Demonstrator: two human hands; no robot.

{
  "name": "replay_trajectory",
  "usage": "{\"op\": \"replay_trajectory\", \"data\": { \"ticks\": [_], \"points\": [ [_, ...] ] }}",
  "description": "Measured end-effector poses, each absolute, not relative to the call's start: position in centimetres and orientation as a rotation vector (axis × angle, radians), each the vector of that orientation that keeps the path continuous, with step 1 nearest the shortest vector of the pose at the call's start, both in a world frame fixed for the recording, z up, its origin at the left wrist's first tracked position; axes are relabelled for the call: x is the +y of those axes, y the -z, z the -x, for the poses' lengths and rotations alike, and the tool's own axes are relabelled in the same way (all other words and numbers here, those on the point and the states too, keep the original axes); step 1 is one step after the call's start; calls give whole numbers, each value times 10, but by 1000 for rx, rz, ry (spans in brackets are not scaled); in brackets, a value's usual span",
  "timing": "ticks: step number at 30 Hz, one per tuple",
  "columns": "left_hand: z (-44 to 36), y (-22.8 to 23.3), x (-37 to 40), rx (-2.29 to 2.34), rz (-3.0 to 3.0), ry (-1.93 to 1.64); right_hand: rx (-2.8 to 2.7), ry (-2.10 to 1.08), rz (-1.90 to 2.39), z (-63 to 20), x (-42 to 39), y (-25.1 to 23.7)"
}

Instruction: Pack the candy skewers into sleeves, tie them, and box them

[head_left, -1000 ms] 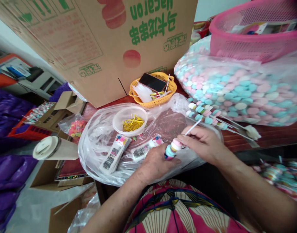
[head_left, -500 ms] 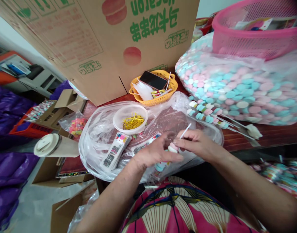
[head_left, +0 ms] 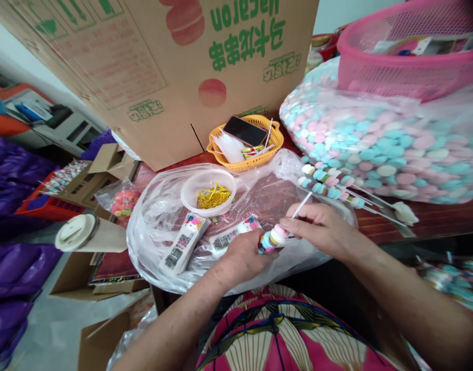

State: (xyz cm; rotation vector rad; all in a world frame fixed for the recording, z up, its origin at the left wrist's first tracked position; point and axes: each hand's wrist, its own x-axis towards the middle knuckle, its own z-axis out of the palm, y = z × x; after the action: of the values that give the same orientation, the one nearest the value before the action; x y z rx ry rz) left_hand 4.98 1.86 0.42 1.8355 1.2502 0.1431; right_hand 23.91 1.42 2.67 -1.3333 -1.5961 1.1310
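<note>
candy stick held between both hands at the near edge of the table

both hands meet over the near edge of the table [head_left: 433, 219], on top of the clear plastic sheet [head_left: 163, 206] spread there. left hand [head_left: 242, 257] is closed round the lower end of the candy skewer [head_left: 273, 238], fingers wrapped on the stacked pink/blue/white discs. right hand [head_left: 323, 229] pinches the white stick [head_left: 302, 204] just above the discs, thumb + forefinger shut on it.

long axis of the skewer runs diagonal: candy end low and toward the left hand, bare stick end pointing up and away toward the far right. hands are touching the piece from opposite ends, so neither is nearer; left has the candy, right has the stick.

around them: finished skewers [head_left: 329, 180] lie just beyond the right hand, sticks pointing to the right edge, hard against the big bag of loose candy [head_left: 383, 144]. label packs [head_left: 184, 242] sit just left of the left hand, w/ the white bowl of gold ties [head_left: 208, 191] behind them. yellow basket [head_left: 244, 141] w/ a phone further back by the cardboard box [head_left: 163, 67].

open room: a bare patch of plastic sheet directly beyond the hands, between bowl and finished skewers. right side is crowded, left side has the labels close by.
</note>
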Motion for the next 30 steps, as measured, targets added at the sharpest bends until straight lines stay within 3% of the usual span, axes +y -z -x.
{"op": "replay_trajectory", "data": {
  "ticks": [5, 18, 30],
  "points": [
    [-42, -9, 17, 1402, -1867, -177, -1496, -935, 1403, -250, 12, -23],
    [-45, 1, 16, 1078, -1559, -292, -1638, -1160, 1237, -232, 10, -24],
    [-44, -3, 16, 1576, -2159, -156, -1639, -1049, 1221, -247, 12, -19]
  ]
}}
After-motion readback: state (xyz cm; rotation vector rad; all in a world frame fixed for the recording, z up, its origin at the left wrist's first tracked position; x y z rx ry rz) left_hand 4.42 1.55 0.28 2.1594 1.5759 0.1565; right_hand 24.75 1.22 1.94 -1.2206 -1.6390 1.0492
